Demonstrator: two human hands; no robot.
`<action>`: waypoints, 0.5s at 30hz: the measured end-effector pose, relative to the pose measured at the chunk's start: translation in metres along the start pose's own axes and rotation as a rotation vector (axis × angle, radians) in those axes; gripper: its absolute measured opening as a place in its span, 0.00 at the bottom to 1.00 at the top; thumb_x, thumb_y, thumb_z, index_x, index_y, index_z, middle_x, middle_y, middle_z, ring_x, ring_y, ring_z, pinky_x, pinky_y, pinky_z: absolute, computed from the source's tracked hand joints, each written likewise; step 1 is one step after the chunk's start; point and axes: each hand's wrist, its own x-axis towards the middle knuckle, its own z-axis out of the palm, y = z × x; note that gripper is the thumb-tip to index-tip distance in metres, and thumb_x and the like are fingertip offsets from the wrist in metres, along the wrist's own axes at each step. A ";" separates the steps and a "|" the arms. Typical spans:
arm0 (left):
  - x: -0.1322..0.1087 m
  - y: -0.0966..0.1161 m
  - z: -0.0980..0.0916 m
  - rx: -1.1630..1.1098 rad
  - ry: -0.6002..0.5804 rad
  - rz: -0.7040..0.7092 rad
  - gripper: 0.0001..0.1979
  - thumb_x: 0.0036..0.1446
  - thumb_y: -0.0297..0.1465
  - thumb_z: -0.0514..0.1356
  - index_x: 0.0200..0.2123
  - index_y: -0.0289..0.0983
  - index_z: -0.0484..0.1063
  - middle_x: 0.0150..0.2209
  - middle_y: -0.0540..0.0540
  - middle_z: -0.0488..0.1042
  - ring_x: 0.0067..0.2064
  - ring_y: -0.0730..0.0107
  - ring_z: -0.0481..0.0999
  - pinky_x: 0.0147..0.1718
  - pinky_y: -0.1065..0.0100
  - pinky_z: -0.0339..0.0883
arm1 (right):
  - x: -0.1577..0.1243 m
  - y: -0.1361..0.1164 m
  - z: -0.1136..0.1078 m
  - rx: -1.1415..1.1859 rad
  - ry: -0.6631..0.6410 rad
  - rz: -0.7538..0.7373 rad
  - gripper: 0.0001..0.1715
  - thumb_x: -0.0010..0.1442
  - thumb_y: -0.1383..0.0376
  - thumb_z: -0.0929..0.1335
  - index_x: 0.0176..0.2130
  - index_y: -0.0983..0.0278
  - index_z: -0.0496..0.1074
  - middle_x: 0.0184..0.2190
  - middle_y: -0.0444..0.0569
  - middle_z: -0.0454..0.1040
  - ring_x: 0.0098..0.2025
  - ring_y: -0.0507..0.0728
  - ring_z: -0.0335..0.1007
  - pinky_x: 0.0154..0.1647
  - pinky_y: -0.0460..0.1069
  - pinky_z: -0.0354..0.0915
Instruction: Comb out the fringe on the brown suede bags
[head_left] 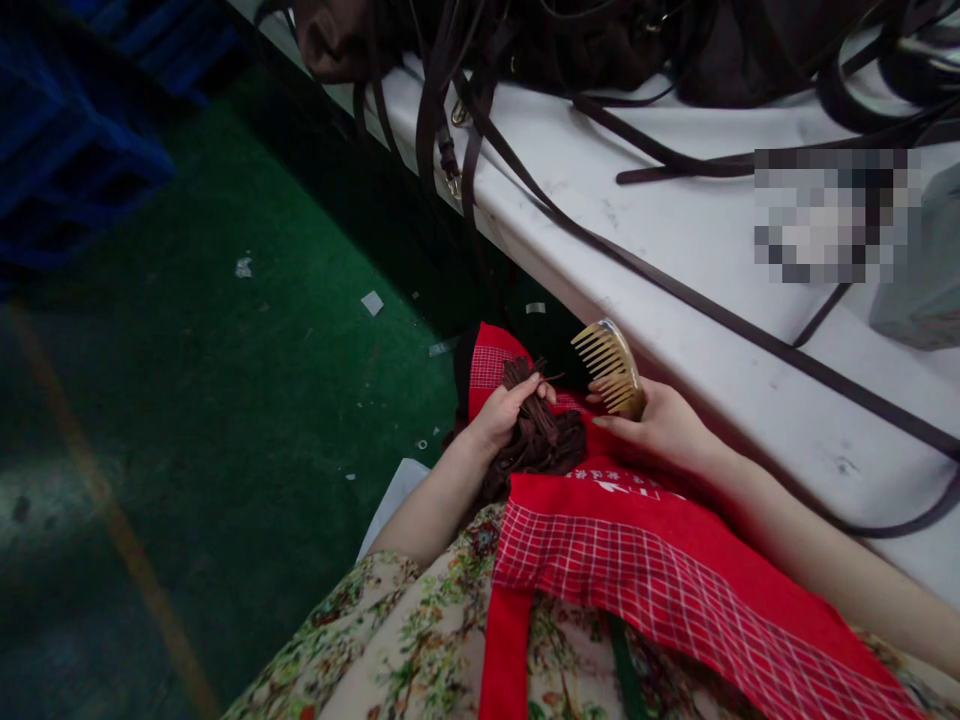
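My left hand point(504, 412) is closed around a bundle of dark brown cords point(544, 430) that lies over my lap, thin loose ends poking out past the thumb. To the right, my right hand point(667, 425) grips a tan wide-toothed comb point(611, 365) by its lower end. The comb's teeth point left toward the bundle, apart from it. Under both hands spreads a red apron point(630, 500) with a checked band. What the bundle hangs from, if anything, is hidden in its folds.
A white table point(585, 160) runs along my right, with a long dark strap point(660, 282) across it. Dark brown bags point(585, 45) with dangling straps pile at its far end. Blue pallets point(67, 150) stand at left on the green floor point(247, 400), where scraps lie.
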 end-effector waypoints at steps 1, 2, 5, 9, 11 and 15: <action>0.001 0.000 -0.001 -0.011 0.003 0.013 0.18 0.52 0.43 0.63 0.26 0.34 0.65 0.28 0.48 0.73 0.26 0.77 0.70 0.26 0.73 0.65 | 0.002 0.002 0.002 0.058 -0.058 0.027 0.23 0.50 0.59 0.73 0.45 0.65 0.70 0.42 0.51 0.78 0.42 0.59 0.75 0.47 0.53 0.70; 0.003 -0.001 -0.002 -0.018 0.012 0.023 0.18 0.52 0.43 0.63 0.26 0.34 0.65 0.28 0.48 0.74 0.27 0.76 0.71 0.27 0.73 0.66 | 0.004 0.003 0.006 0.097 -0.110 0.048 0.24 0.49 0.60 0.74 0.45 0.66 0.70 0.43 0.51 0.78 0.43 0.59 0.75 0.48 0.53 0.70; 0.010 0.002 -0.003 0.000 0.136 0.056 0.18 0.53 0.44 0.62 0.28 0.33 0.67 0.28 0.46 0.75 0.31 0.70 0.75 0.33 0.69 0.69 | 0.013 0.004 0.019 0.148 -0.243 0.049 0.30 0.46 0.61 0.75 0.48 0.66 0.68 0.45 0.51 0.77 0.45 0.59 0.74 0.50 0.54 0.69; 0.009 0.025 -0.009 0.213 0.339 0.232 0.19 0.58 0.45 0.56 0.32 0.33 0.71 0.29 0.45 0.77 0.35 0.64 0.77 0.38 0.65 0.70 | 0.033 0.000 0.031 -0.007 -0.181 -0.048 0.21 0.47 0.61 0.74 0.42 0.65 0.73 0.40 0.50 0.78 0.42 0.59 0.74 0.46 0.54 0.70; -0.003 0.048 -0.016 0.419 0.404 0.399 0.20 0.61 0.46 0.53 0.29 0.35 0.70 0.31 0.45 0.78 0.36 0.66 0.77 0.41 0.66 0.69 | 0.043 -0.005 0.031 -0.042 -0.074 -0.074 0.15 0.51 0.60 0.72 0.37 0.66 0.74 0.36 0.50 0.79 0.38 0.59 0.75 0.42 0.54 0.71; -0.047 0.095 -0.033 0.835 0.543 0.620 0.24 0.63 0.46 0.48 0.28 0.36 0.73 0.34 0.44 0.79 0.37 0.68 0.76 0.45 0.67 0.67 | 0.055 -0.020 0.025 0.064 -0.009 -0.154 0.18 0.51 0.54 0.73 0.37 0.65 0.75 0.36 0.51 0.80 0.36 0.59 0.76 0.41 0.54 0.72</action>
